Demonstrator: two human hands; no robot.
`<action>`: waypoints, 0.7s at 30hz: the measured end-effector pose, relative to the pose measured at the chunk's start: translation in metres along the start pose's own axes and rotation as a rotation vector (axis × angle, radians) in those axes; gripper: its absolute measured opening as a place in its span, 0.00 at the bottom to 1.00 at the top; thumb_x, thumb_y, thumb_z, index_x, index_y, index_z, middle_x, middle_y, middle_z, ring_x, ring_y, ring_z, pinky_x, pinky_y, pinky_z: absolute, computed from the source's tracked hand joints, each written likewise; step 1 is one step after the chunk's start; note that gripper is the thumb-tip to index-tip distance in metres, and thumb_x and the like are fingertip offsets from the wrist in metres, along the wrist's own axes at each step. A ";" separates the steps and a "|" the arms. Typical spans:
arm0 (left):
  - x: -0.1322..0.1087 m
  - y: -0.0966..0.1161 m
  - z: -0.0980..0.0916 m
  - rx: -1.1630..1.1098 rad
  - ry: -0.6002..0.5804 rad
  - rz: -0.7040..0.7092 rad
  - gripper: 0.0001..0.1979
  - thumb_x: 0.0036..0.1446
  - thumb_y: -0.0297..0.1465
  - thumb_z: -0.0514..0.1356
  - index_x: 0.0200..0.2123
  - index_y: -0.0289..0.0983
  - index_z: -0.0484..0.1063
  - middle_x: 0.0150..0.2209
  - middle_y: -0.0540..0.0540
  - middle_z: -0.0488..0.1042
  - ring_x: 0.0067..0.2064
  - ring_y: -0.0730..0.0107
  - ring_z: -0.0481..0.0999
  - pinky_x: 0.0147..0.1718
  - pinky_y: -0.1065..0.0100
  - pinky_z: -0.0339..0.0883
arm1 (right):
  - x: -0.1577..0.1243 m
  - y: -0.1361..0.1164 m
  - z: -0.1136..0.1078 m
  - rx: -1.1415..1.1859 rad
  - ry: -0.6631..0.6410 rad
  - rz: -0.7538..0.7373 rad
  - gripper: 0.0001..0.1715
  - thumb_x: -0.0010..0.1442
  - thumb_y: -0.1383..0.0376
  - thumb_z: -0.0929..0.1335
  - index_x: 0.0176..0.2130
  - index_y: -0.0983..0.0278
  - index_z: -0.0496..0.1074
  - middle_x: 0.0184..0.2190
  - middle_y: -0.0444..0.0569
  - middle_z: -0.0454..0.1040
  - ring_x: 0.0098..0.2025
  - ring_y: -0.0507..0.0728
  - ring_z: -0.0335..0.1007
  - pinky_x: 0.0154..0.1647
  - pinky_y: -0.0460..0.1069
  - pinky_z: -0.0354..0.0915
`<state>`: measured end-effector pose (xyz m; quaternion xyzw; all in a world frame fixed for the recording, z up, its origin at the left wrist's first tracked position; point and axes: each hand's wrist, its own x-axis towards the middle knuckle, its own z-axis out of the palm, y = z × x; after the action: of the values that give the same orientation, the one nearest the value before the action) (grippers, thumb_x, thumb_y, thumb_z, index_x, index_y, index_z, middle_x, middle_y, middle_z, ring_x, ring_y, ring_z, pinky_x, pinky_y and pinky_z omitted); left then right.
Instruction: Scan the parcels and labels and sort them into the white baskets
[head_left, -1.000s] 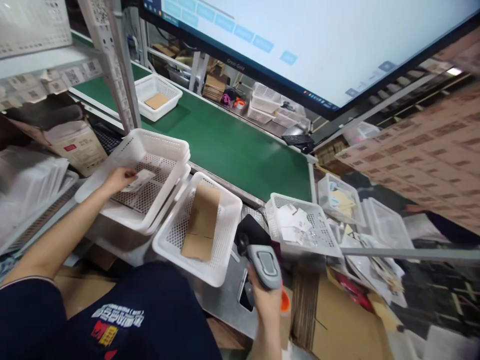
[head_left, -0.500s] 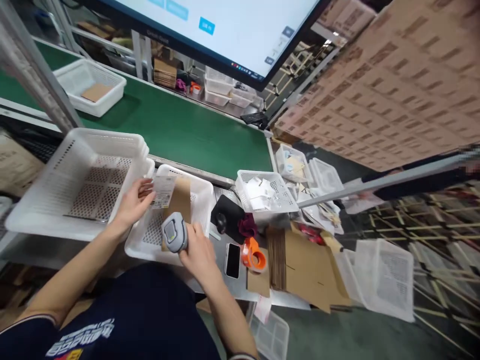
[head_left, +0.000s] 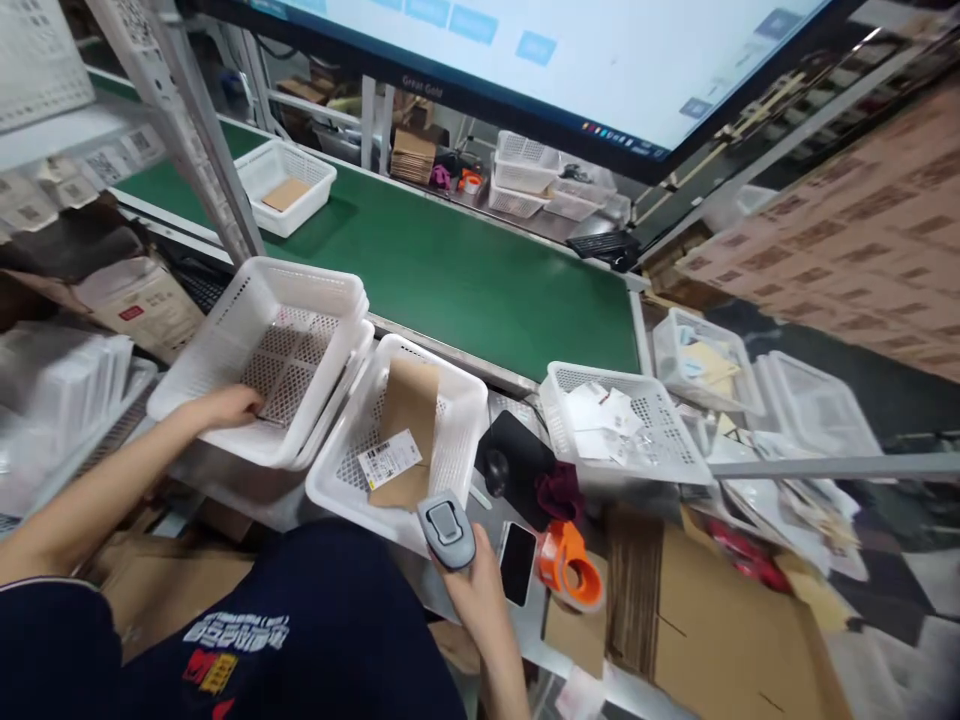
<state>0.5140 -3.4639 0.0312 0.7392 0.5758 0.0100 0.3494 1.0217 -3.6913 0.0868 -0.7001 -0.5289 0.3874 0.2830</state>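
Note:
My right hand (head_left: 476,570) grips a grey handheld barcode scanner (head_left: 448,530) by its handle, over the near right edge of the middle white basket (head_left: 466,430). In that basket lies a brown cardboard piece (head_left: 411,395), with a white printed label (head_left: 390,458) slanting across it. My left hand (head_left: 229,405) reaches into the left white basket (head_left: 202,360), low at its near side. Its fingers are drawn together near the perforated bottom; what they hold, if anything, I cannot make out.
A green conveyor belt (head_left: 450,270) runs behind, carrying a white basket (head_left: 289,225). To the right are a basket of white packets (head_left: 559,400), a mouse (head_left: 495,472), a phone (head_left: 517,565), an orange tape dispenser (head_left: 562,560) and flat cardboard (head_left: 735,620). A monitor (head_left: 525,90) hangs above.
My left hand has left the label and moved into the left basket. The label now lies lower on the cardboard. The scanner has moved toward the basket's near right edge. The view has shifted left.

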 end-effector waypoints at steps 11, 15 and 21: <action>-0.025 0.155 -0.030 -1.180 0.083 0.049 0.35 0.45 0.54 0.84 0.39 0.39 0.70 0.32 0.49 0.76 0.28 0.69 0.76 0.29 0.67 0.74 | 0.045 -0.122 -0.010 -0.058 -0.082 -0.558 0.12 0.58 0.68 0.68 0.44 0.61 0.72 0.41 0.49 0.72 0.39 0.59 0.72 0.38 0.50 0.65; -0.022 0.198 -0.008 -1.255 -0.152 0.082 0.35 0.45 0.55 0.85 0.35 0.38 0.72 0.30 0.49 0.75 0.26 0.71 0.74 0.25 0.70 0.71 | 0.053 -0.152 -0.018 -0.089 -0.078 -0.601 0.20 0.56 0.68 0.69 0.49 0.61 0.74 0.43 0.50 0.73 0.42 0.60 0.71 0.39 0.51 0.64; -0.010 0.223 0.050 -1.207 -0.200 0.152 0.30 0.53 0.58 0.80 0.40 0.41 0.75 0.34 0.45 0.80 0.29 0.66 0.78 0.30 0.65 0.74 | 0.012 -0.121 -0.040 -0.035 -0.070 -0.524 0.11 0.59 0.66 0.68 0.43 0.59 0.75 0.42 0.50 0.76 0.41 0.61 0.74 0.41 0.53 0.69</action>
<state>0.7192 -3.5186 0.1149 0.4476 0.3786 0.2897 0.7566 0.9945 -3.6454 0.2030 -0.5304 -0.7081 0.3156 0.3429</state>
